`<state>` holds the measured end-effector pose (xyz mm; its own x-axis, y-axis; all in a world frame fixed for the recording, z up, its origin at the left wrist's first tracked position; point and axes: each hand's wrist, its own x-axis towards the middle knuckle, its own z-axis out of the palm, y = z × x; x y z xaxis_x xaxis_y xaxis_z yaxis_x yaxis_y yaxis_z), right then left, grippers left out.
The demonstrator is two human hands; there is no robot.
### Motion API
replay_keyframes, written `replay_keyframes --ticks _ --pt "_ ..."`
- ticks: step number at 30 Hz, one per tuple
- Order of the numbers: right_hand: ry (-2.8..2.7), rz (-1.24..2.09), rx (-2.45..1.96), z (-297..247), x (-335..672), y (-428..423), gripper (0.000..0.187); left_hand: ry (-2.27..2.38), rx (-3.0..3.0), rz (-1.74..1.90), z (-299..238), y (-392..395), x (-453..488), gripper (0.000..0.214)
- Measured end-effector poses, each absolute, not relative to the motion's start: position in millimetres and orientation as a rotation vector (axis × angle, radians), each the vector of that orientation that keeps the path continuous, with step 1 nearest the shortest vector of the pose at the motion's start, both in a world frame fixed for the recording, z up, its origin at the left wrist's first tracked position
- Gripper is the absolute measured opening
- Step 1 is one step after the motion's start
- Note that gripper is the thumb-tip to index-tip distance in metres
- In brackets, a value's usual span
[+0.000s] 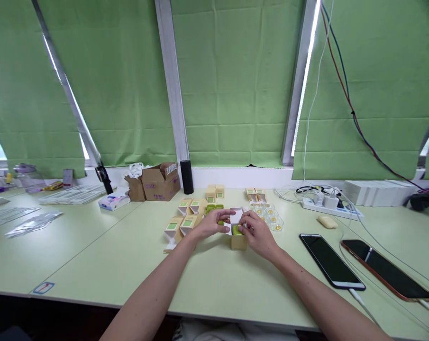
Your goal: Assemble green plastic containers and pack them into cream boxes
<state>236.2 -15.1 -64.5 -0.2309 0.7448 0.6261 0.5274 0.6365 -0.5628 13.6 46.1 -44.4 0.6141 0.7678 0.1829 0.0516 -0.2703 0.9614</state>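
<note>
A small open kraft cardboard box (pixel 239 243) stands on the table in front of me, its white inner flap raised at the back. Inside its top sits a rounded green piece (pixel 236 230). My right hand (pixel 259 235) has its fingertips closed at the right side of this green piece. To the left of the box, my left hand (pixel 212 223) is open, thumb and fingers apart beside the flap. Similar green pieces (pixel 210 207) lie behind my left hand and are partly hidden by it.
Several open kraft boxes with green labels (pixel 188 222) stand at left, others (pixel 256 195) further back. Clear plastic cups (pixel 273 218) are at right, near a power strip (pixel 328 206) and two phones (pixel 331 259). A brown carton (pixel 160 182) and black cylinder (pixel 187 177) stand behind.
</note>
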Motion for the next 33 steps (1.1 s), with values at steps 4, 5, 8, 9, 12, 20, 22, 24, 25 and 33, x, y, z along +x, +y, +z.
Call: replay_keyframes --ticks 4,5,8,9,12,20,22,24,25,33 --pt "-1.830 0.388 -1.031 -67.3 234.0 -11.4 0.015 0.686 1.736 0.798 -46.6 47.8 13.0 0.071" --pt "-1.820 0.407 -1.038 -67.2 233.6 -10.9 0.015 0.678 1.735 0.795 -46.6 47.6 13.1 0.071" --pt "-1.816 0.437 -1.045 -66.6 232.7 -10.1 0.018 0.664 1.732 0.796 -44.7 45.5 14.1 0.071" --pt "-1.817 0.437 -1.042 -66.4 232.4 -10.1 0.019 0.666 1.733 0.798 -43.9 44.7 14.4 0.070" --pt "-1.807 0.423 -1.030 -65.7 231.7 -10.7 0.018 0.664 1.733 0.795 -42.1 43.4 14.8 0.069" --pt "-1.584 0.381 -1.015 -67.8 239.7 -3.1 0.022 0.654 1.668 0.787 -39.2 40.4 13.6 0.068" --pt "-1.513 0.375 -1.037 -71.7 243.8 2.7 0.022 0.655 1.656 0.797 -37.2 37.9 14.2 0.064" --pt "-1.450 0.418 -1.054 -76.6 247.0 8.5 0.022 0.675 1.645 0.812 -35.8 36.8 14.9 0.057" --pt "-1.429 0.452 -1.049 -79.1 248.0 11.2 0.023 0.687 1.639 0.817 -35.3 36.7 15.4 0.053" --pt "-1.352 0.682 -1.050 -88.8 247.4 19.5 0.030 0.677 1.606 0.811 -33.4 32.7 21.4 0.045"
